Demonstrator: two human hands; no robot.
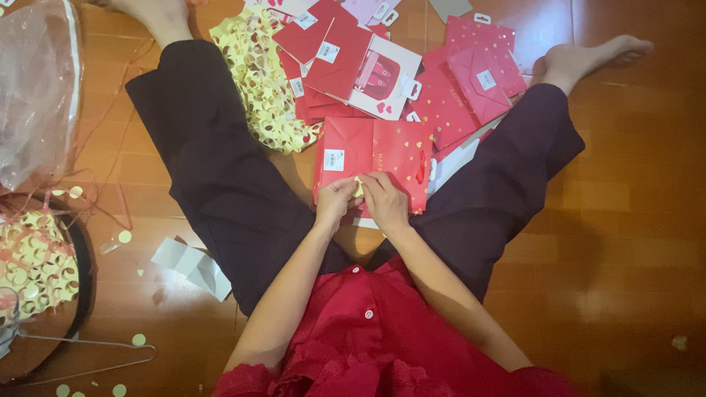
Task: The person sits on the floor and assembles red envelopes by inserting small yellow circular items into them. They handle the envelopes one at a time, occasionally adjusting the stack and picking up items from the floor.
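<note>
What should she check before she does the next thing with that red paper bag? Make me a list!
1. Both hands on the red paper bag: ok; left hand and right hand meet at its near edge.
2. Bag lying flat: ok.
3. Firm grip on the small yellow bit between the fingers: cannot tell.
4. Bag's red ribbon free of the fingers: ok.
5. Pile of red bags within reach: ok, just beyond the held one.
6. Floor tidy: not ok; gold dots lie scattered.

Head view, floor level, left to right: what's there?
Clear plastic bag → folded white paper → yellow punched paper → left hand → right hand, both on a flat red gift bag → bare foot.
</note>
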